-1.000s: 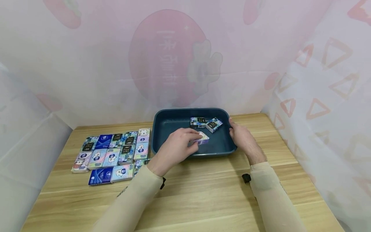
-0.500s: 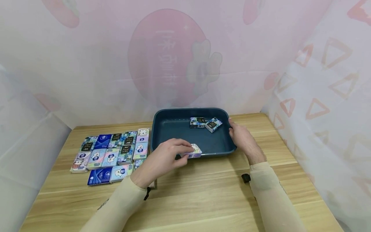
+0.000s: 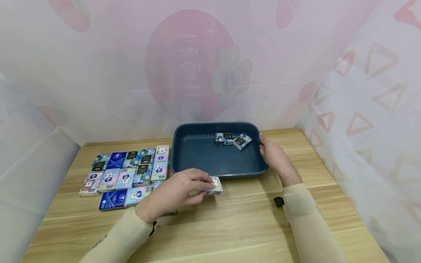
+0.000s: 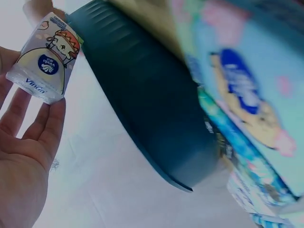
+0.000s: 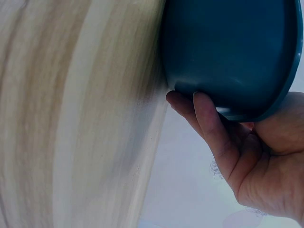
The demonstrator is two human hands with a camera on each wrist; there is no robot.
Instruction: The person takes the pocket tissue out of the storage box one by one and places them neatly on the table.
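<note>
My left hand (image 3: pixel 177 191) pinches a small pack of pocket tissues (image 3: pixel 217 185) over the table, just in front of the near rim of a dark teal plastic bin (image 3: pixel 197 160). The left wrist view shows the tissue pack (image 4: pixel 48 61) with a cartoon figure and a blue logo, held at its edges by thumb and fingers. My right hand (image 3: pixel 276 157) grips the bin's right end, and in the right wrist view its fingers (image 5: pixel 209 116) press the outer wall. Inside the bin, two blue floral tissue packs with black labels (image 3: pixel 224 138) (image 3: pixel 242 141) lie at the back right.
Several tissue packs (image 3: pixel 127 178) lie in rows on the wooden table (image 3: pixel 230 226), left of the bin. Some are partly hidden behind my left hand. A printed cloth backdrop (image 3: pixel 125 91) rises behind the bin and at both sides.
My left hand has drawn the tissue pack out of the bin, over the near rim, toward me and slightly left. The right hand stays on the bin.
</note>
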